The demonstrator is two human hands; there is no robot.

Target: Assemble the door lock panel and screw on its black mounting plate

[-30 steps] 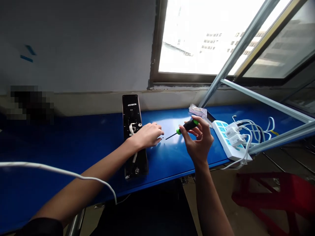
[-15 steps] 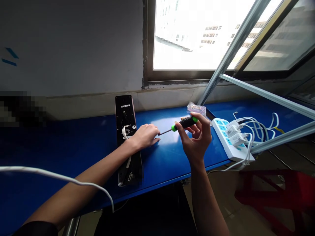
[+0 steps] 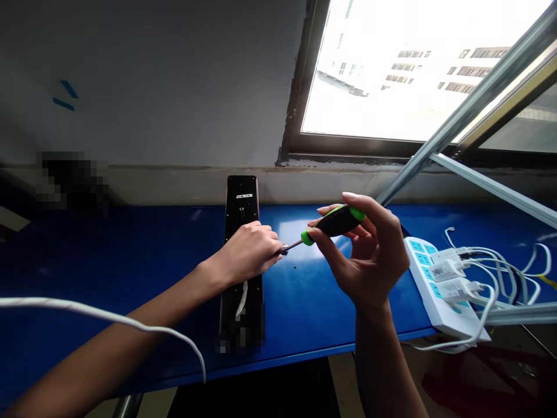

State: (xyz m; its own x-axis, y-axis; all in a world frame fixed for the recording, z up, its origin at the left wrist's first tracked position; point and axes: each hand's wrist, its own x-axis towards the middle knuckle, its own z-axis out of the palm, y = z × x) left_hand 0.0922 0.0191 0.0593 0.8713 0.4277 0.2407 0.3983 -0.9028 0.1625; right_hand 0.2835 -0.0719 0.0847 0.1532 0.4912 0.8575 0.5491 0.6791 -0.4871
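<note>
A screwdriver (image 3: 339,222) with a black and green handle is in my right hand (image 3: 369,249), its shaft slanting down to the left. The shaft's tip meets a small shiny metal piece (image 3: 284,249) at the fingertips of my left hand (image 3: 252,249). My left fingers are closed around that piece, most of which they hide. Under my left hand a long black panel (image 3: 241,203) lies on the blue table (image 3: 304,313), with a white label near its far end and a white cable (image 3: 242,299) on its nearer half.
A white power strip (image 3: 435,290) with several plugs and cables lies at the right. Metal frame bars (image 3: 470,98) slant across the window side. A loose white cable (image 3: 108,313) hangs across the left foreground. A red stool is dimly visible at the lower right.
The view has shifted, so the panel and power strip sit differently in it. The metal piece now shows at my left fingertips. The screwdriver is still in my right hand.
</note>
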